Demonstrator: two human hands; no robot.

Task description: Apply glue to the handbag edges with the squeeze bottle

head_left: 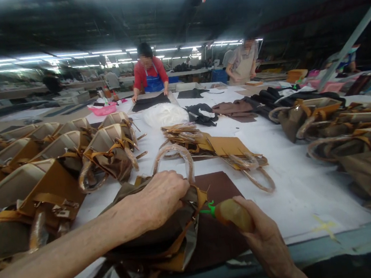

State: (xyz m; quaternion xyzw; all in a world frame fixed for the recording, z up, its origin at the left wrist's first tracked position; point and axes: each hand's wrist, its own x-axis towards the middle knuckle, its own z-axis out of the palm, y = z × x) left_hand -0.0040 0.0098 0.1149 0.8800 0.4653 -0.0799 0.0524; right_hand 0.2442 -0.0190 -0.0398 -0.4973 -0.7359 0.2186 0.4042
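Note:
A brown and tan handbag [157,241] lies on its side in front of me, its handle wrapped in clear plastic. My left hand [161,198] is closed over the bag's top edge, pressing it down. My right hand [263,233] grips a small amber squeeze bottle [233,214] whose green nozzle [207,209] touches the tan edge of the bag. Under the bag lies a dark brown mat [216,187].
Rows of finished bags [37,175] fill the left side and more bags [347,137] the right. Loose tan pieces and handles [224,150] lie mid-table on the white table [295,179]. Two people work at the far end, one in red [148,73].

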